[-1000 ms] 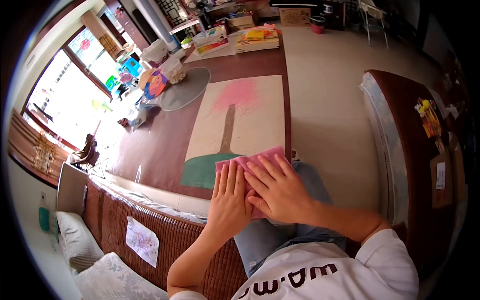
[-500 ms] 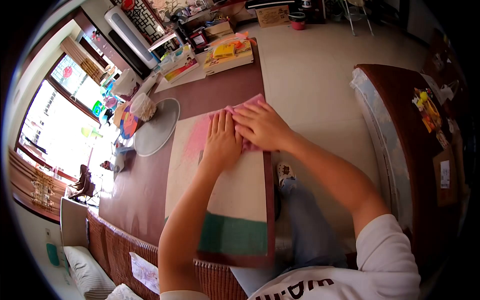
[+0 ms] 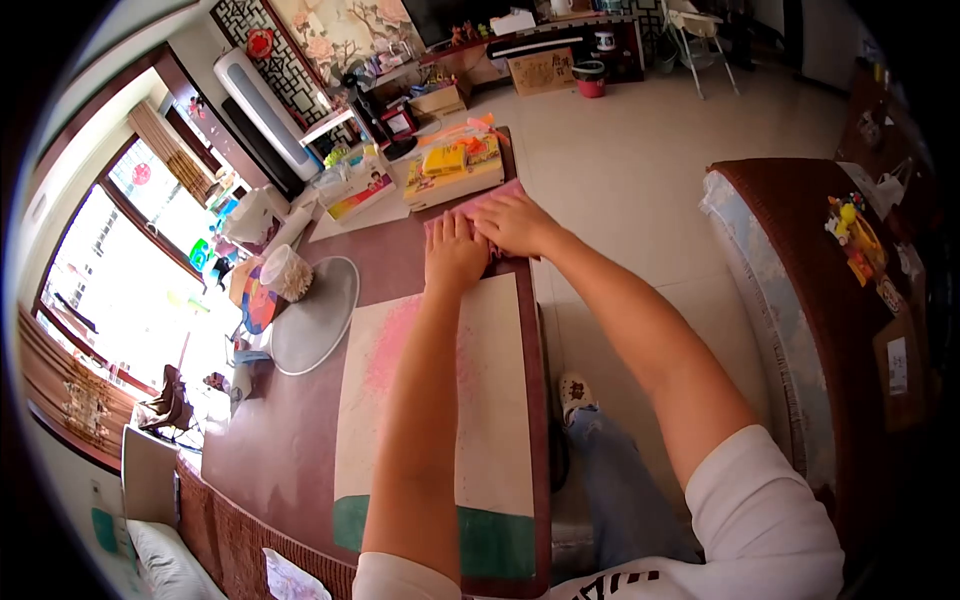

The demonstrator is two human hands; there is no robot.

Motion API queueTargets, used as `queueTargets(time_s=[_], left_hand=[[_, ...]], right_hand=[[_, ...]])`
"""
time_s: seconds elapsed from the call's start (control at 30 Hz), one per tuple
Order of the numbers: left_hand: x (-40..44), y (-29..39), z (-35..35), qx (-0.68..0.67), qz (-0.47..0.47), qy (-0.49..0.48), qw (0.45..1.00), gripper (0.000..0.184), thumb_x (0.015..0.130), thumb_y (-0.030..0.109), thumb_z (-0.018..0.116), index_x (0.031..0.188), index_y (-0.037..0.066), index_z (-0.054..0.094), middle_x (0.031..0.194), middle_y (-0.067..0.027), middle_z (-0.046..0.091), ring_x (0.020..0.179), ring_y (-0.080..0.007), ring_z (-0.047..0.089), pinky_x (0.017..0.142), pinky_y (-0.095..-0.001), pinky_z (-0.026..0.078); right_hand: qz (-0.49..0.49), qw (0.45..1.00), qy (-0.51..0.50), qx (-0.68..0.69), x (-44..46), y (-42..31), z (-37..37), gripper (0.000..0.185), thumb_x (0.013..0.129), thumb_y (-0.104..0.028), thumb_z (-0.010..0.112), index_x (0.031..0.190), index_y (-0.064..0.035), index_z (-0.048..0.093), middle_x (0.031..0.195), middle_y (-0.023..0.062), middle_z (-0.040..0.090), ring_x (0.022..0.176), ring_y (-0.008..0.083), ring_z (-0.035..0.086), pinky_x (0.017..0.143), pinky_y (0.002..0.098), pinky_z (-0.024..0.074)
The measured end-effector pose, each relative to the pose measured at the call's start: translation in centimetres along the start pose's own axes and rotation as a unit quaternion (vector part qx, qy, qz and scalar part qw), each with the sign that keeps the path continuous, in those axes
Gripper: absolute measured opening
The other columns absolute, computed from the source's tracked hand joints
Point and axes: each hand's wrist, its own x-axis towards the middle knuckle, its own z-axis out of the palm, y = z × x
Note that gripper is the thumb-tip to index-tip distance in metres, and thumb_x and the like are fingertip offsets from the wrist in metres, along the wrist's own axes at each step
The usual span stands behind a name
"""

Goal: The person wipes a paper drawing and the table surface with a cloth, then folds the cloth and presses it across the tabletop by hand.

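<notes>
I note both arms (image 3: pixel 660 340) extended toward upper centre of frame. Left hand (image 3: pixel 456 258) and right hand (image 3: pixel 512 224) lie flat, fingers straight, atop the pink cloth (image 3: pixel 512 187) on the worktop (image 3: pixel 280 450) there.

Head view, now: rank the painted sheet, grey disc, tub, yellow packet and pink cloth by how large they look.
1. Painted sheet
2. Grey disc
3. Tub
4. Yellow packet
Unranked: pink cloth, largely covered by the left hand and right hand, so its full size is unsure.
</notes>
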Motion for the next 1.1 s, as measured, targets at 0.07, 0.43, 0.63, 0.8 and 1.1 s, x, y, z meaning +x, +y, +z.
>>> queueTargets(time_s=[0.07, 0.43, 0.63, 0.8, 1.1], left_hand=[[-2.1, 1.7, -3.4, -0.134, -0.066, -0.045, 0.988, 0.061, 0.096, 0.041, 0.03, 0.14, 0.0, 0.034, 0.147, -0.0203, 0.032, 0.138, -0.0343, 0.027, 0.114, -0.0436, 0.019], [-23.8, 3.9, -14.1, -0.168, 0.12, -0.02, 0.978, 0.06, 0.092, 0.031, 0.044, 0.139, -0.005, 0.033, 0.144, -0.0229, 0.034, 0.136, -0.0348, 0.03, 0.113, -0.0435, 0.02], [-36.4, 6.8, -22.6, -0.207, 0.11, -0.054, 0.971, 0.059, 0.09, 0.027, 0.049, 0.136, -0.009, 0.036, 0.141, -0.0254, 0.036, 0.134, -0.0404, 0.031, 0.112, -0.0472, 0.022], [-38.1, 7.9, -24.1, -0.192, 0.086, -0.085, 0.974, 0.061, 0.09, 0.028, 0.05, 0.136, -0.009, 0.034, 0.142, -0.0268, 0.035, 0.134, -0.0413, 0.03, 0.112, -0.0477, 0.022], [-28.9, 6.5, -18.2, -0.174, 0.085, -0.049, 0.98, 0.058, 0.092, 0.027, 0.045, 0.136, -0.009, 0.033, 0.143, -0.0269, 0.033, 0.134, -0.0412, 0.03, 0.112, -0.0466, 0.021]], right_hand=[[0.004, 1.0, 0.023, 0.003, -1.6, -0.8, 0.4, 0.047, 0.096, -0.037, 0.034, 0.13, -0.01, 0.053, 0.136, 0.0091, 0.05, 0.129, 0.0318, 0.039, 0.109, 0.0433, 0.0242], [-0.131, 0.976, 0.171, 0.034, -21.0, -18.2, -5.0, 0.045, 0.09, -0.027, 0.052, 0.118, 0.0077, 0.054, 0.13, 0.024, 0.048, 0.118, 0.0416, 0.045, 0.106, 0.0504, 0.0286], [-0.034, 0.983, 0.075, 0.163, -31.7, -29.8, -10.1, 0.049, 0.087, -0.025, 0.057, 0.123, 0.0079, 0.05, 0.135, 0.0285, 0.038, 0.128, 0.0494, 0.029, 0.107, 0.0557, 0.0252], [-0.036, 0.975, 0.055, 0.214, -32.8, -30.3, -10.4, 0.048, 0.087, -0.023, 0.058, 0.124, 0.0062, 0.05, 0.138, 0.0237, 0.039, 0.13, 0.0472, 0.029, 0.107, 0.0551, 0.0259], [-0.055, 0.957, 0.1, 0.266, -25.3, -21.8, -7.3, 0.041, 0.088, -0.02, 0.056, 0.119, 0.0069, 0.055, 0.133, 0.0192, 0.048, 0.127, 0.0369, 0.039, 0.108, 0.0454, 0.0296]])
